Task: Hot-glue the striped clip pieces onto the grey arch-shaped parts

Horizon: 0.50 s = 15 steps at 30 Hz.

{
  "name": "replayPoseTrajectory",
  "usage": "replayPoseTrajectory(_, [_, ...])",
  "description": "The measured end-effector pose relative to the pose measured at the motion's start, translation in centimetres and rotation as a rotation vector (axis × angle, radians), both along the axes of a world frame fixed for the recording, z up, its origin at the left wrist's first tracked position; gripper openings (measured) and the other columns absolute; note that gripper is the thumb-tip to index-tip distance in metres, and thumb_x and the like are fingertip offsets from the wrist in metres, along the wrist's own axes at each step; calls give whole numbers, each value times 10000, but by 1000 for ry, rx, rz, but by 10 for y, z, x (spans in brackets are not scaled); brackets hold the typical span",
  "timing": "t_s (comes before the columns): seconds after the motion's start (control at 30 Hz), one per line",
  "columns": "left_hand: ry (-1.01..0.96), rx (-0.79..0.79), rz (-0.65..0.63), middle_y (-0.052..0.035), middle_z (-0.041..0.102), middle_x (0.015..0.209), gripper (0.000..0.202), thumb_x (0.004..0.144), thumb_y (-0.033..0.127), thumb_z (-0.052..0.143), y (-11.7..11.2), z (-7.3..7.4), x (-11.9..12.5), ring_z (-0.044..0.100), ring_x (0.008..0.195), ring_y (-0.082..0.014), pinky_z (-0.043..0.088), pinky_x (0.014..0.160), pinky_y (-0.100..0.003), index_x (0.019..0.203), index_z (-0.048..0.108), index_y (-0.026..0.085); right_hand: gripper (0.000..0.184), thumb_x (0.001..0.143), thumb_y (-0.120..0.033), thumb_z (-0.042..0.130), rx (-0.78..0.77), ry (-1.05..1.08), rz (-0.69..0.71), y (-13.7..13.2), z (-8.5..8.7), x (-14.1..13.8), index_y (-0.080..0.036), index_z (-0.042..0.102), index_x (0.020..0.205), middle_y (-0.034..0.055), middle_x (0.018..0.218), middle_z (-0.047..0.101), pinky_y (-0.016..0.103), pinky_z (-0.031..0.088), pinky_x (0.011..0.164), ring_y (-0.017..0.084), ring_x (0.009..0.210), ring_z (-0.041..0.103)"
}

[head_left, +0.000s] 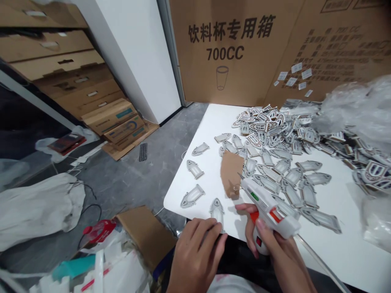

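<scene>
My right hand (271, 244) is wrapped around the handle of a white hot glue gun (269, 205) with an orange trigger. Its nozzle points left, over a torn piece of brown cardboard (232, 171). At the table's front edge, my left hand (197, 250) has its fingers curled together at the lower end of a grey pointed-arch piece (216, 211); the grip underneath is partly hidden. More such flat pieces lie left of the cardboard, one of them a grey arch piece (192, 196) near the corner. Several others lie beyond the glue gun.
The white table (180, 171) carries a large heap of arch-shaped pieces (275, 126) at the back, beside clear plastic bags (357, 106). Behind stands a big cardboard box (232, 85). A glue stick (320, 260) trails from the gun. A waste-filled box (143, 236) is on the floor at left.
</scene>
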<state>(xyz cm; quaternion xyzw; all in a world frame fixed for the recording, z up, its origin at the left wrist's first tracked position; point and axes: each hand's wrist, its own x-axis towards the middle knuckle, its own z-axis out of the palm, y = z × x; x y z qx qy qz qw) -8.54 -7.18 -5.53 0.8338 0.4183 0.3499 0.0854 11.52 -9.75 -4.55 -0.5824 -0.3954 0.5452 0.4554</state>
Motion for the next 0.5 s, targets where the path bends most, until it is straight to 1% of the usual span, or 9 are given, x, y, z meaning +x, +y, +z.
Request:
replayPoseTrajectory(0.07, [15, 9, 29, -73, 771, 1058, 168, 1013, 151, 674, 0, 1, -1, 710, 933, -213, 600, 874, -364, 1172, 706, 195, 555, 1042, -685, 506, -46, 2, -52, -5, 0, -2, -199, 686, 1242, -62, 569, 465, 297, 406, 587, 161, 541, 427])
replayPoseTrajectory(0.1, [22, 9, 40, -76, 770, 1059, 165, 1014, 156, 672, 1, 1, -2, 713, 937, -216, 602, 873, -366, 1170, 708, 194, 543, 1027, -685, 538, -62, -16, -68, -8, 0, -2, -195, 710, 1187, -66, 557, 430, 296, 400, 572, 157, 535, 405])
replayPoseTrajectory(0.13, [27, 8, 48, -80, 770, 1067, 159, 1015, 165, 673, 1, 1, -2, 714, 947, -221, 604, 876, -370, 1167, 710, 193, 527, 1002, -687, 582, -67, -50, -84, -10, 0, -1, -198, 734, 1127, -62, 551, 425, 296, 404, 556, 158, 532, 405])
replayPoseTrajectory(0.17, [31, 10, 50, -83, 771, 1077, 153, 1017, 176, 673, 2, 1, -3, 716, 958, -226, 605, 880, -375, 1164, 712, 192, 504, 969, -684, 636, -65, -90, -87, -12, 0, -1, -206, 754, 1079, -49, 558, 462, 297, 418, 542, 166, 536, 434])
replayPoseTrajectory(0.2, [32, 12, 48, -85, 774, 1090, 149, 1020, 182, 672, 2, 1, -4, 717, 971, -232, 606, 890, -381, 1162, 713, 191, 473, 932, -671, 693, -53, -130, -84, -14, 1, 0, -218, 770, 1043, -28, 584, 530, 300, 440, 532, 183, 555, 486])
replayPoseTrajectory(0.27, [27, 21, 42, -87, 785, 1118, 144, 1026, 179, 660, 3, 1, -7, 723, 994, -239, 606, 914, -391, 1159, 715, 186, 389, 856, -617, 798, -2, -187, -63, -14, 5, 1, -247, 785, 973, 13, 667, 658, 309, 495, 545, 227, 623, 598])
replayPoseTrajectory(0.3, [21, 25, 40, -86, 791, 1131, 142, 1029, 169, 653, 3, 0, -9, 726, 1000, -240, 605, 923, -394, 1156, 715, 183, 344, 831, -583, 829, 21, -201, -47, -13, 8, 1, -258, 784, 937, 25, 699, 694, 313, 516, 559, 246, 658, 635])
replayPoseTrajectory(0.4, [13, 28, 52, -82, 804, 1155, 148, 1021, 139, 656, 3, -1, -13, 733, 1000, -239, 607, 916, -390, 1148, 721, 178, 252, 804, -509, 858, 56, -199, 0, -7, 17, 0, -279, 758, 829, 29, 681, 706, 316, 534, 556, 265, 665, 661])
replayPoseTrajectory(0.5, [18, 39, 68, -77, 810, 1167, 171, 1010, 132, 676, 3, -1, -15, 732, 978, -236, 607, 892, -387, 1163, 733, 183, 232, 809, -471, 840, 75, -172, 72, 0, 23, -3, -287, 722, 732, 26, 644, 692, 323, 518, 524, 244, 577, 621])
